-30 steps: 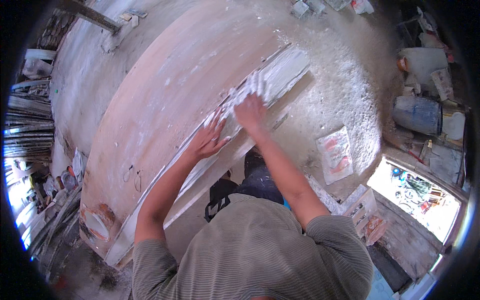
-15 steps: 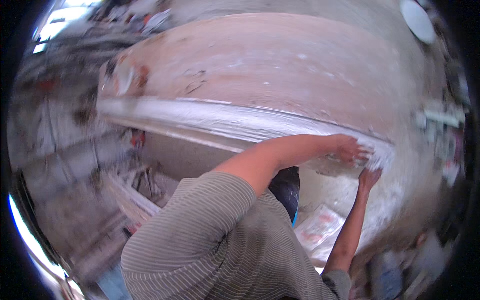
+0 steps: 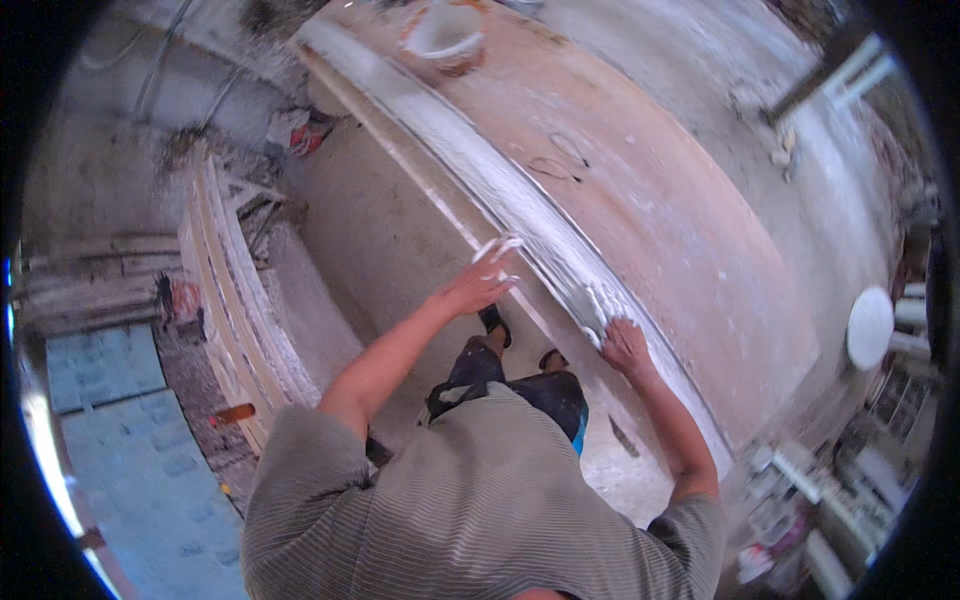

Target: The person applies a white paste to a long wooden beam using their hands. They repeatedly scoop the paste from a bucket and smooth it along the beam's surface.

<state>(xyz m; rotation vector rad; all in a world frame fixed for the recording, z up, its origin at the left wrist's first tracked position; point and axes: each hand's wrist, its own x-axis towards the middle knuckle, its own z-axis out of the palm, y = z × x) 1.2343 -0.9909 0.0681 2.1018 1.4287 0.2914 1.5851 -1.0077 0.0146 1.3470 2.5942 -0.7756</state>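
Note:
A long, narrow mould strip (image 3: 540,225) filled with wet white plaster runs slantwise along the near edge of a low, broad table (image 3: 690,250). My left hand (image 3: 484,284) is at the table's near edge, its fingers apart and smeared white, with nothing held that I can make out. Farther right along the strip, my right hand (image 3: 626,347) rests on the plaster with fingers stretched forward. White plaster coats its fingertips and partly hides them.
A plaster-stained bucket (image 3: 445,38) stands at the table's far end, and thin wire loops (image 3: 555,170) lie mid-table. Long boards (image 3: 235,310) lean at left near blue panels (image 3: 140,430). A round white disc (image 3: 870,328) and clutter are at right. My feet are below the table edge.
The view has turned, so the strip now slants down to the right. My hands, close together at the strip's right end before, are now apart, the left one back at the table's near edge.

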